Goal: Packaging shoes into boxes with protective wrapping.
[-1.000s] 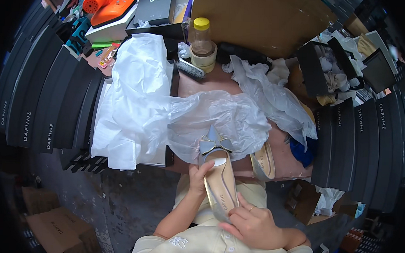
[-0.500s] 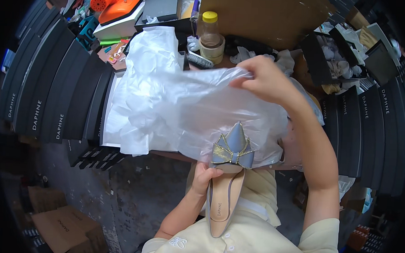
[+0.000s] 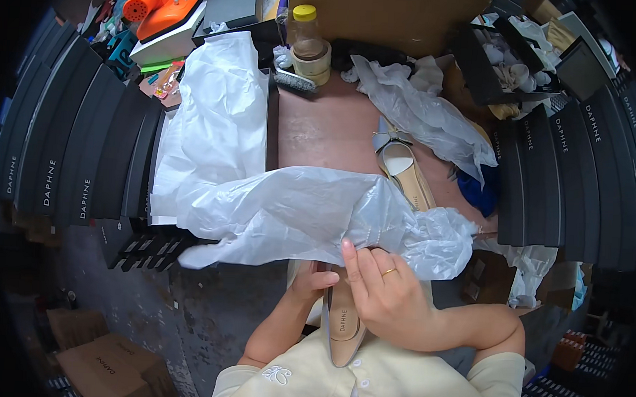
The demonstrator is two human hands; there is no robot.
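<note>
A grey flat shoe (image 3: 343,322) with a beige insole lies against my chest, heel toward me; its toe is hidden under a sheet of white tissue paper (image 3: 296,212). My left hand (image 3: 309,280) grips the shoe's side from the left. My right hand (image 3: 381,290), wearing a ring, pinches the near edge of the tissue paper over the shoe's front. A second matching shoe (image 3: 404,170) lies on the brown table (image 3: 328,128) beyond the paper, untouched.
Stacks of dark shoe boxes (image 3: 72,145) line the left and dark boxes (image 3: 575,160) the right. A bottle with a yellow cap (image 3: 307,31), a brush (image 3: 295,80), more crumpled paper (image 3: 421,107) and an orange tool (image 3: 163,7) sit at the back. Cardboard boxes (image 3: 105,359) lie on the floor.
My right hand has come back from the far side of the table, pulling the tissue paper down over the shoe's toe. The bow on the shoe is now covered.
</note>
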